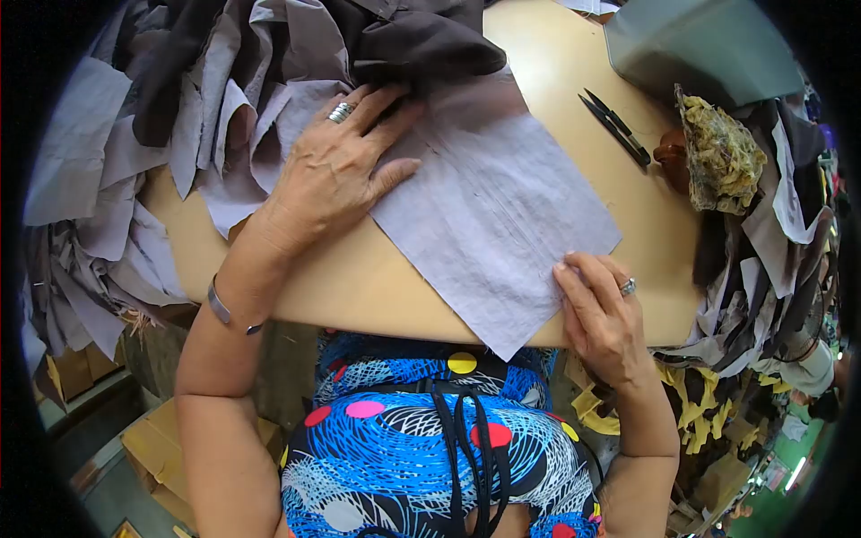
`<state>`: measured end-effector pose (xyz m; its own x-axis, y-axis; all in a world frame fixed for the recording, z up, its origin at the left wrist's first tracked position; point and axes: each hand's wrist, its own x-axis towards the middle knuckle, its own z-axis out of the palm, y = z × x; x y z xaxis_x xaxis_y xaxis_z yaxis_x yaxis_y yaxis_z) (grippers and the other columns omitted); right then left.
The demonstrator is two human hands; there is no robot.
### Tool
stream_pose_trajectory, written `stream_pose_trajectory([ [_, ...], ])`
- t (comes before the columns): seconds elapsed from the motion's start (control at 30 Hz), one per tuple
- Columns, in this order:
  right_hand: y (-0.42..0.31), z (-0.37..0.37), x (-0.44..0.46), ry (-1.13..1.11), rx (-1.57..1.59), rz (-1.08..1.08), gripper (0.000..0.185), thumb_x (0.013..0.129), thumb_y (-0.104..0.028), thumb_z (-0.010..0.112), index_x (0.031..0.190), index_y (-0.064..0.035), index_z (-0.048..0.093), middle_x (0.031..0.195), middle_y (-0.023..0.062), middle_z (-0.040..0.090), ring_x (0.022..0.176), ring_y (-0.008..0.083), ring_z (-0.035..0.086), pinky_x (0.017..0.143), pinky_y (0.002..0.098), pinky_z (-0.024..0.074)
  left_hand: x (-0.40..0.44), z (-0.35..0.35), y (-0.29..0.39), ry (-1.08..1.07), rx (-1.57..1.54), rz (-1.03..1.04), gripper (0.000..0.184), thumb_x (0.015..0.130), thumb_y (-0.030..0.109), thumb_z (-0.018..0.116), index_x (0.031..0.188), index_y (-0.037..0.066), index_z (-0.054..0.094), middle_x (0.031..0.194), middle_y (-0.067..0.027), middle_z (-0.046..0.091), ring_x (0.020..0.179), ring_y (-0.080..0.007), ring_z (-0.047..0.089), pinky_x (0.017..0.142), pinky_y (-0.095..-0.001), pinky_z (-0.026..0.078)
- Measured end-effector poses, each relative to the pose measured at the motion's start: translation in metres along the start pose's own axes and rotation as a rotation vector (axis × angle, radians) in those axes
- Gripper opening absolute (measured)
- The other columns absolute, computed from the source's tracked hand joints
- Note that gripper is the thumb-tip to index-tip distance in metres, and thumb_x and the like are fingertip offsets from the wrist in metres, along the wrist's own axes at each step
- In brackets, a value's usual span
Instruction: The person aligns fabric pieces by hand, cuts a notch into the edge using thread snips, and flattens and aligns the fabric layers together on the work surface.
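Note:
A flat grey fabric piece [502, 206] lies slantwise on the table, its near corner hanging over the front edge. My left hand [345, 152], wearing a ring, rests on the fabric at its upper left with fingers spread; its fingertips reach the edge of a dark cloth bundle [426, 40]. At the lower right edge of the piece, my right hand [603, 309] has its fingers on top and its thumb low at the border, pinching the fabric. A faint line, perhaps a seam or crease, runs down the piece.
Thread snips [615, 128] lie on the tabletop [547, 45] at the right, near a clump of yellowish fibrous material [720, 152] and a grey-green bin [704, 49]. Grey and dark cloth pieces [85, 143] heap up at the left; more cloth [762, 242] hangs off the right edge.

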<state>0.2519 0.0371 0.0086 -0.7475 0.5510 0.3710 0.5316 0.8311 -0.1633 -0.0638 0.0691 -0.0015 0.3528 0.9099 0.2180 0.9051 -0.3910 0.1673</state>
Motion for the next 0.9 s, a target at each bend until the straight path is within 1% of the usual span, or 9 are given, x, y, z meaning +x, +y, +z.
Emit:
stream_pose_trajectory([
  [0.2,0.012,0.009,0.013,-0.077,-0.028,-0.02,0.034,0.066,-0.004,0.068,0.097,0.0042,0.058,0.103,0.0145,0.057,0.088,0.0281,0.057,0.075,0.0366,0.0488,-0.008,-0.016,-0.003,-0.142,-0.072,0.024,0.097,0.065,0.061,0.069,0.14,0.008,0.038,0.144,-0.0201,0.034,0.132,-0.0409,0.031,0.11,-0.0445,0.026],
  [0.5,0.001,0.013,0.018,-0.089,-0.048,0.113,0.034,0.071,-0.012,0.071,0.099,-0.001,0.056,0.103,0.0127,0.056,0.085,0.0302,0.057,0.073,0.0373,0.0471,-0.008,-0.003,-0.003,-0.027,0.024,0.067,0.086,0.074,0.062,0.06,0.135,0.005,0.043,0.138,-0.0206,0.04,0.128,-0.0382,0.037,0.108,-0.045,0.027],
  [0.6,0.005,0.008,0.029,-0.172,0.177,0.226,0.023,0.077,-0.013,0.068,0.095,-0.0007,0.058,0.092,0.0083,0.059,0.076,0.0211,0.057,0.067,0.0354,0.0464,-0.011,-0.01,-0.007,-0.066,-0.013,0.122,0.086,0.071,0.059,0.065,0.136,0.006,0.043,0.137,-0.021,0.041,0.128,-0.0387,0.037,0.108,-0.0451,0.027],
  [0.7,0.016,-0.031,0.06,-0.303,1.119,0.584,0.013,0.084,-0.013,0.064,0.087,-0.0005,0.06,0.078,0.0024,0.059,0.064,0.0096,0.052,0.059,0.0293,0.0443,-0.011,-0.023,-0.008,-0.129,-0.088,0.173,0.087,0.067,0.052,0.071,0.136,0.008,0.042,0.136,-0.0208,0.041,0.127,-0.0391,0.037,0.108,-0.0451,0.028],
  [0.77,0.026,-0.041,0.078,-0.07,1.4,0.625,0.012,0.084,-0.015,0.063,0.083,-0.0033,0.061,0.074,-0.0014,0.057,0.057,0.0036,0.047,0.054,0.0203,0.0396,-0.012,-0.03,0.001,-0.181,-0.124,0.155,0.081,0.066,0.043,0.075,0.133,0.007,0.045,0.136,-0.0186,0.043,0.127,-0.0369,0.039,0.107,-0.044,0.029],
  [0.8,0.024,-0.046,0.097,0.08,1.435,0.654,0.012,0.084,-0.015,0.062,0.086,-0.0032,0.061,0.073,-0.0018,0.058,0.059,0.0038,0.049,0.055,0.0197,0.0409,-0.014,-0.027,0.002,-0.1,-0.149,0.138,0.06,0.068,0.03,0.074,0.121,0.006,0.055,0.13,-0.0151,0.05,0.117,-0.0317,0.049,0.099,-0.0404,0.037],
  [0.83,0.032,-0.051,0.113,0.12,1.411,0.572,0.015,0.087,-0.017,0.06,0.09,-0.0024,0.061,0.075,-0.0007,0.06,0.063,0.0051,0.054,0.059,0.019,0.0433,-0.011,-0.035,0.011,-0.057,-0.234,0.019,0.034,0.081,0.027,0.065,0.104,0.002,0.063,0.107,-0.0136,0.064,0.096,-0.0328,0.061,0.083,-0.0364,0.046],
  [0.87,0.029,-0.045,0.131,0.317,1.489,0.704,0.019,0.09,-0.022,0.057,0.092,-0.0031,0.062,0.079,0.0023,0.063,0.069,0.008,0.059,0.063,0.0191,0.0453,-0.007,-0.043,0.015,-0.038,-0.343,-0.081,0.032,0.085,0.029,0.062,0.098,0.0,0.064,0.092,-0.0135,0.064,0.084,-0.029,0.062,0.075,-0.0347,0.047],
  [0.9,0.041,-0.036,0.137,0.355,1.444,0.603,0.03,0.092,-0.031,0.054,0.098,-0.0019,0.06,0.086,0.0043,0.064,0.076,0.01,0.06,0.067,0.0215,0.0458,-0.003,-0.05,0.018,-0.018,-0.451,-0.186,0.035,0.09,0.032,0.058,0.092,-0.002,0.065,0.078,-0.0134,0.064,0.073,-0.0252,0.063,0.068,-0.033,0.047],
])
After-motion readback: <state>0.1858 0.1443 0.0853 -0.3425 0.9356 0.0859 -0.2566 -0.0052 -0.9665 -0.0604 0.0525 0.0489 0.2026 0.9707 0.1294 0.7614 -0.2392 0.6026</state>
